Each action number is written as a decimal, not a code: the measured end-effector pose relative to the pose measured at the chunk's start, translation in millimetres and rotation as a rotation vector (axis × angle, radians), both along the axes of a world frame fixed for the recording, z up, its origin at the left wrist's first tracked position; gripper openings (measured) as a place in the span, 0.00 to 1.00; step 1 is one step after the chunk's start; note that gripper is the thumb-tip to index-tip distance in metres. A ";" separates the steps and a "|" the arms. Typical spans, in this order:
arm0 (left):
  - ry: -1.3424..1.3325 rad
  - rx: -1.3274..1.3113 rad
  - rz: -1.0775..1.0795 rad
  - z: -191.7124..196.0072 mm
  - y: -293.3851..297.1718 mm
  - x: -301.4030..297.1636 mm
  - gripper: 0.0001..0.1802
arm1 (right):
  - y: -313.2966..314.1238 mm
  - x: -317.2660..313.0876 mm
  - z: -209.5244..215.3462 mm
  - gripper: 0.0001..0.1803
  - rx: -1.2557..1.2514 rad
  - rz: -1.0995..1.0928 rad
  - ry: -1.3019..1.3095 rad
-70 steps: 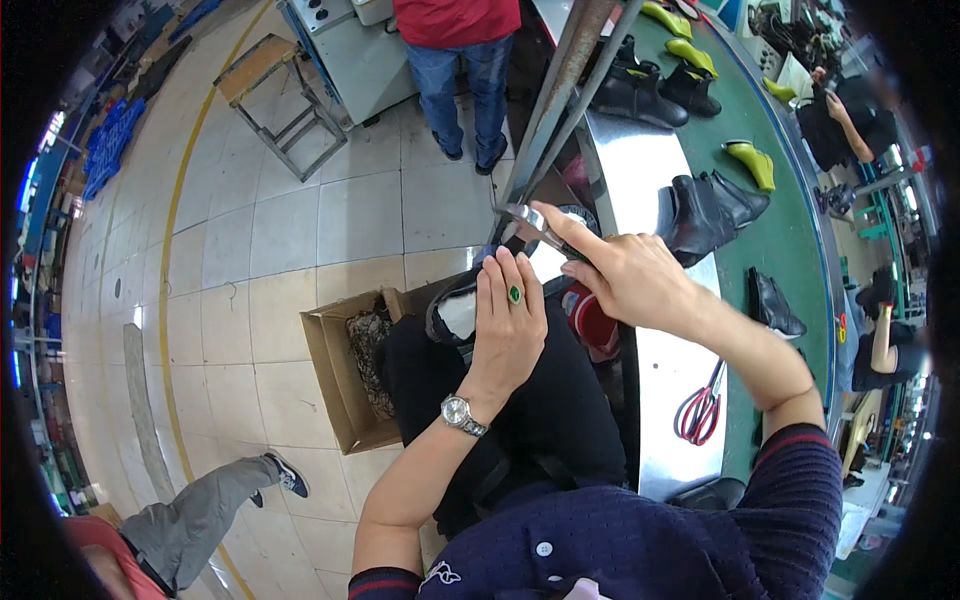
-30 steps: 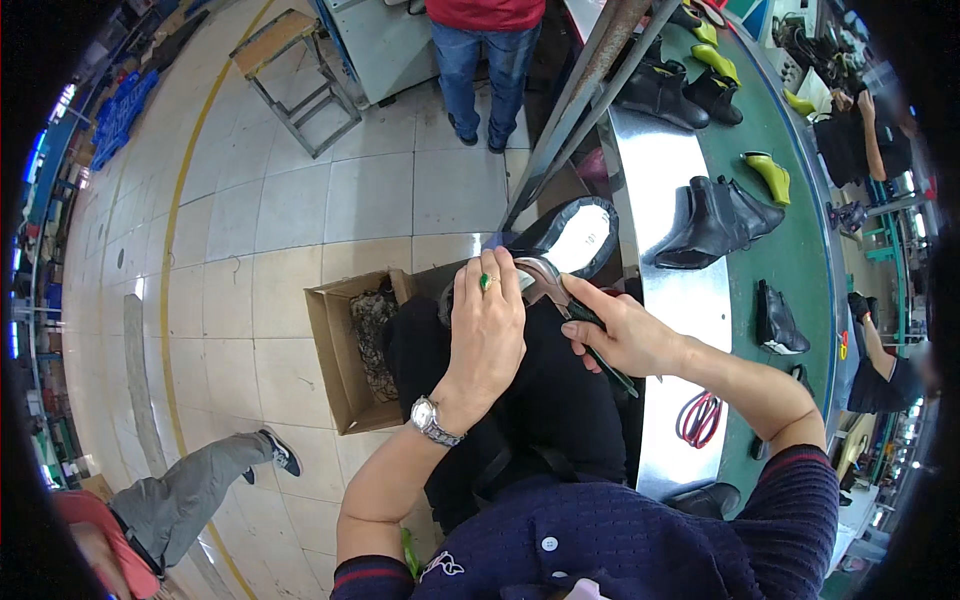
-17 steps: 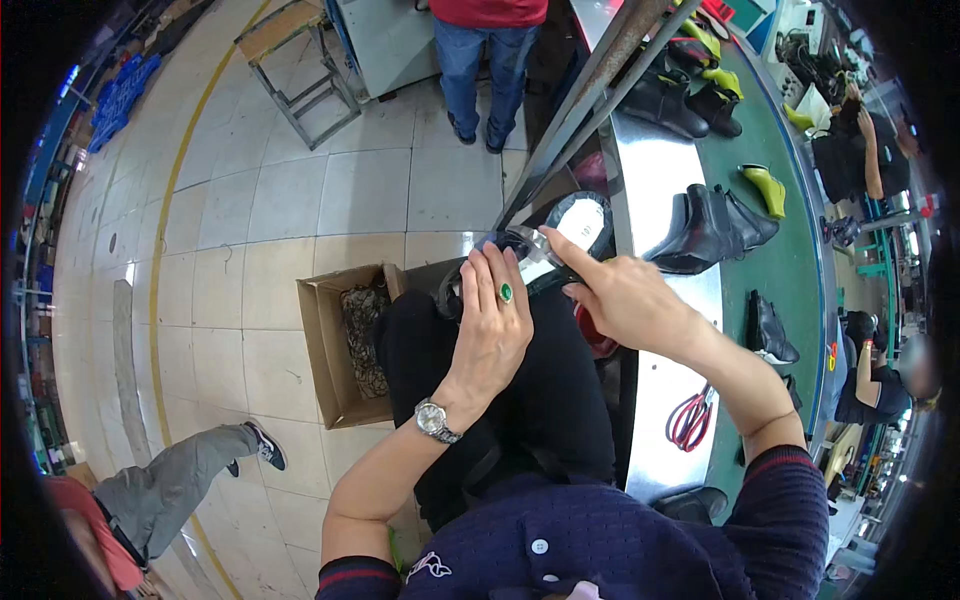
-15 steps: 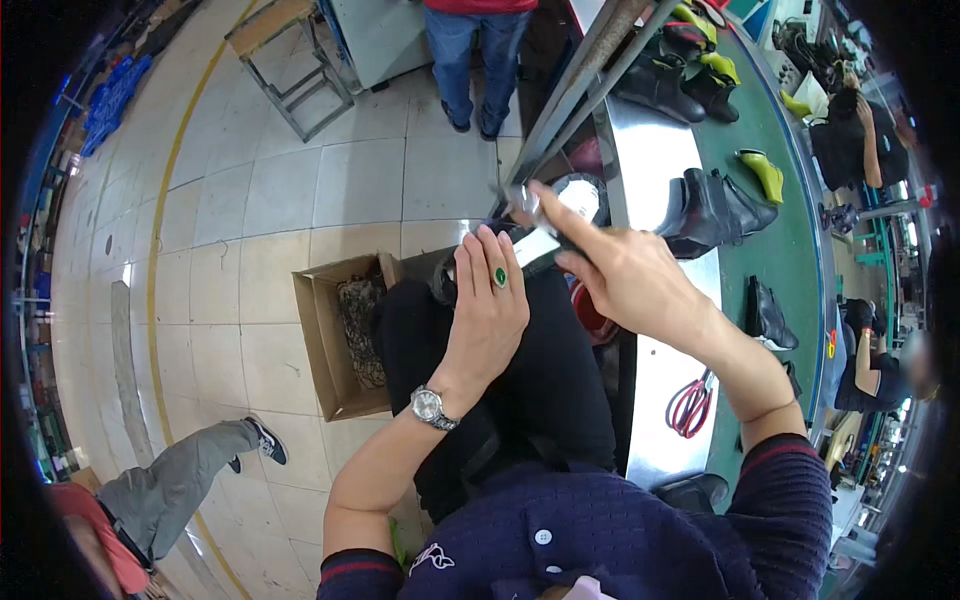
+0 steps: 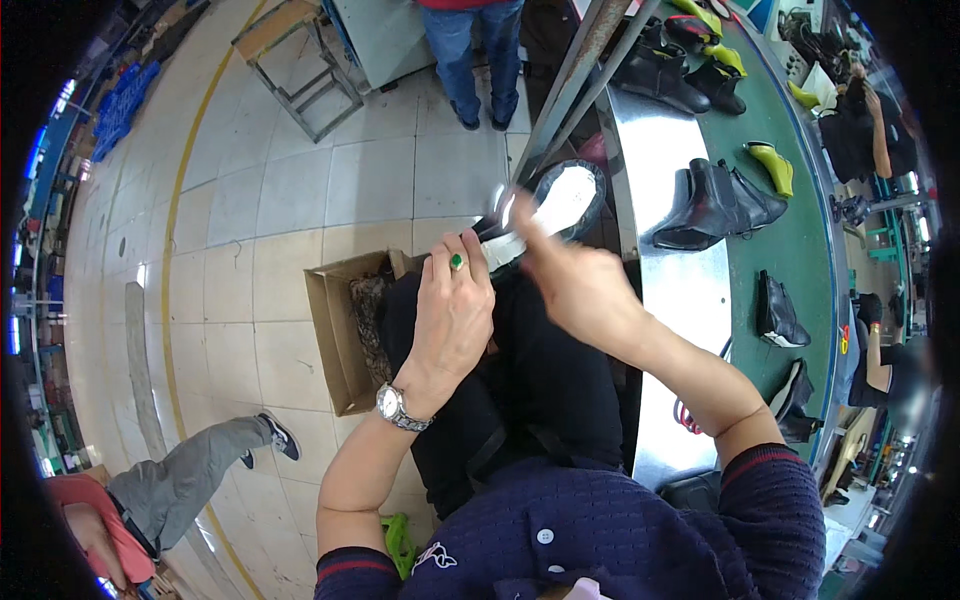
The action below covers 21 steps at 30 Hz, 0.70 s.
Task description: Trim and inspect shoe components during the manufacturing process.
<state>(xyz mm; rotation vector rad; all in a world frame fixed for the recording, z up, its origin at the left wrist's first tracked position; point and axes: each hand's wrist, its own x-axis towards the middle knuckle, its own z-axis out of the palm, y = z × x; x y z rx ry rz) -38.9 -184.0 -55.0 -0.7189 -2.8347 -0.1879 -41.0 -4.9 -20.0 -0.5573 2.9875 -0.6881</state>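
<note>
A black shoe with a white sole face [image 5: 568, 200] lies bottom up across my thighs, its broad end pointing away to the right. My left hand [image 5: 455, 305], wearing a green-stoned ring and a wristwatch, bends its fingers over the shoe's nearer, left end; the thumb is hidden. Above the shoe's middle, my right hand [image 5: 590, 295] is smeared by motion and closed round a hammer. The shiny metal hammer head [image 5: 507, 210] shows as a blur beyond the fingers, and the handle is mostly hidden by the hand.
An open cardboard box [image 5: 335, 350] stands left of my legs. Right of me is a metal-edged bench [image 5: 680, 350] with a green belt carrying black boots [image 5: 710, 205] and a yellow-green shoe last [image 5: 770, 165]. Red-handled scissors [image 5: 685, 415] lie partly behind my right forearm. A person stands ahead.
Both hands have shifted left, and my right hand is lower, leaving more of the white sole face visible. My right forearm now covers most of the scissors. The view has turned slightly.
</note>
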 end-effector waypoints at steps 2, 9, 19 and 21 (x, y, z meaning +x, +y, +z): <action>-0.029 -0.002 -0.019 -1.9 -2.5 0.6 0.41 | 1.2 -5.1 8.7 0.38 0.133 0.088 -0.124; -0.065 0.277 -0.007 6.6 -3.6 6.5 0.38 | -7.9 8.0 8.4 0.38 -0.221 -0.019 0.124; -0.101 0.038 0.080 -7.3 74.8 -34.4 0.60 | 76.3 78.7 5.0 0.36 -0.285 -0.336 -0.019; -0.122 0.076 0.044 -6.7 70.4 -37.0 0.59 | 101.6 100.8 -6.0 0.35 -0.204 -0.593 -0.189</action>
